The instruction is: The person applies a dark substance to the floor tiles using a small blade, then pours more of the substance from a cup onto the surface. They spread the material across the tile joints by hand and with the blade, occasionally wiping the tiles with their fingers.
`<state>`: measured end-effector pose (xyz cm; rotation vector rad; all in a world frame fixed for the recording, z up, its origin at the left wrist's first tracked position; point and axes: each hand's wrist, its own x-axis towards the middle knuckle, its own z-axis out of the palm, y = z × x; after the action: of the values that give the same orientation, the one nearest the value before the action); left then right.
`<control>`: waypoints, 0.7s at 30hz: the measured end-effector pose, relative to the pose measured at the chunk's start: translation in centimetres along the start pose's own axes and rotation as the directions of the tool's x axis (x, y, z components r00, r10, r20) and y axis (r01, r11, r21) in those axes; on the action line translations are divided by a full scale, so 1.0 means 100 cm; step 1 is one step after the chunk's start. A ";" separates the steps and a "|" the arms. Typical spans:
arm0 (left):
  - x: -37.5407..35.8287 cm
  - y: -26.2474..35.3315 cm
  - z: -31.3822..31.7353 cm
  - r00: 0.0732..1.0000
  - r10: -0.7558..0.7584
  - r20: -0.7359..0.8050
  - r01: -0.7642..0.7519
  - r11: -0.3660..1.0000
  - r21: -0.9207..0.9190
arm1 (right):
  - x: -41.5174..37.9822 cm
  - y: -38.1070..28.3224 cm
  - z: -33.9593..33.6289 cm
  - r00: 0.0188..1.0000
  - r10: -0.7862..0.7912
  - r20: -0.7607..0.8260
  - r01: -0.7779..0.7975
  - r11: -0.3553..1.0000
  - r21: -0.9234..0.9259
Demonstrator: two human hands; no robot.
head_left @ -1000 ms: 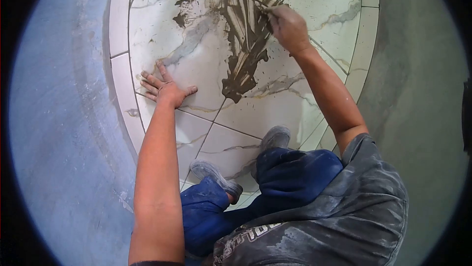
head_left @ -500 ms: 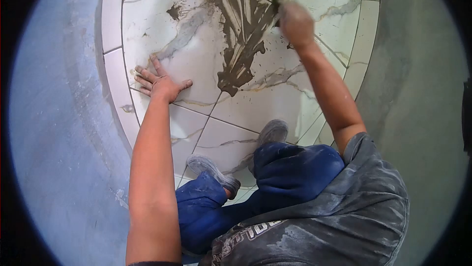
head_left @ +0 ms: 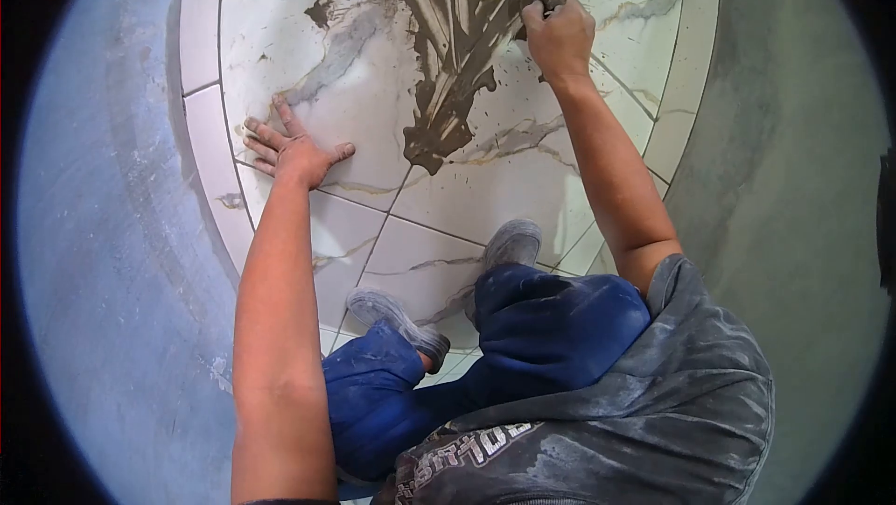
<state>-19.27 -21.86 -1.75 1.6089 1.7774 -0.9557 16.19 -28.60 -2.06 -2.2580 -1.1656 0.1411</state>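
My left hand [head_left: 297,152] lies flat on a marble-patterned floor tile [head_left: 341,155], its fingers spread and smudged with grey. Farther forward on the right, my right hand [head_left: 563,34] is closed at the edge of a wet, dark grout smear [head_left: 439,85]. Something small and dark [head_left: 549,6] shows between its thumb and fingers, mostly hidden by the hand; I cannot tell its kind. The grout spreads in streaks over the joints between the white tiles and narrows to a blob toward me. Smaller dark splotches [head_left: 319,12] lie to its left.
My dusty shoes [head_left: 512,244] stand on the tiles close below the smear. Narrow border tiles [head_left: 213,141] run along both sides of the floor. Beyond them rise a bluish wall [head_left: 112,225] on the left and a grey wall [head_left: 793,206] on the right.
My right hand, blurred before, now shows sharply at nearly the same spot, its wrist turned so the thumb and fingers show. My left hand stays flat on its tile. The whole view has shifted slightly.
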 end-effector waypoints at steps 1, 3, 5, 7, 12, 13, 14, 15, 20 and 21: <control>0.000 0.001 0.000 1.000 -0.002 -0.006 0.003 1.000 0.018 | -0.005 -0.002 0.001 1.000 0.003 0.007 -0.003 1.000 -0.002; 0.001 0.001 -0.001 1.000 -0.012 -0.008 0.012 0.999 0.033 | -0.013 -0.010 0.004 0.997 0.072 -0.032 -0.067 0.989 0.131; 0.000 0.000 -0.001 1.000 0.014 -0.026 -0.013 1.000 0.008 | -0.024 -0.013 0.015 0.997 0.072 -0.025 -0.067 0.987 0.145; -0.001 0.001 -0.001 1.000 0.009 -0.024 -0.009 1.000 0.004 | -0.024 -0.013 0.014 0.997 0.068 -0.029 -0.063 0.986 0.156; -0.003 -0.002 0.000 0.999 0.023 -0.028 -0.023 1.000 0.002 | -0.015 -0.005 0.008 0.970 0.227 -0.084 -0.193 0.934 0.300; -0.003 0.000 -0.001 1.000 0.016 -0.024 -0.016 1.000 0.002 | -0.020 -0.008 0.008 0.975 0.213 -0.068 -0.191 0.952 0.241; -0.002 0.002 -0.002 1.000 0.008 -0.022 -0.008 1.000 0.000 | -0.025 -0.011 0.013 0.975 0.211 -0.073 -0.188 0.953 0.239; -0.001 0.002 -0.002 1.000 0.011 -0.025 -0.011 1.000 -0.002 | -0.031 -0.014 0.019 0.980 0.188 -0.060 -0.168 0.955 0.245; -0.002 0.000 0.000 0.998 0.022 -0.052 -0.021 1.000 0.010 | -0.038 0.010 0.024 0.946 0.323 -0.016 -0.258 0.786 0.562; -0.003 -0.003 0.002 0.999 0.020 -0.043 -0.019 1.000 0.015 | -0.038 0.005 0.014 0.920 0.385 0.069 -0.352 0.738 0.576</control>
<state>-19.50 -22.14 -1.61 1.6651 1.7838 -0.9340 13.75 -31.13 -4.09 -1.8815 -0.5152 0.5176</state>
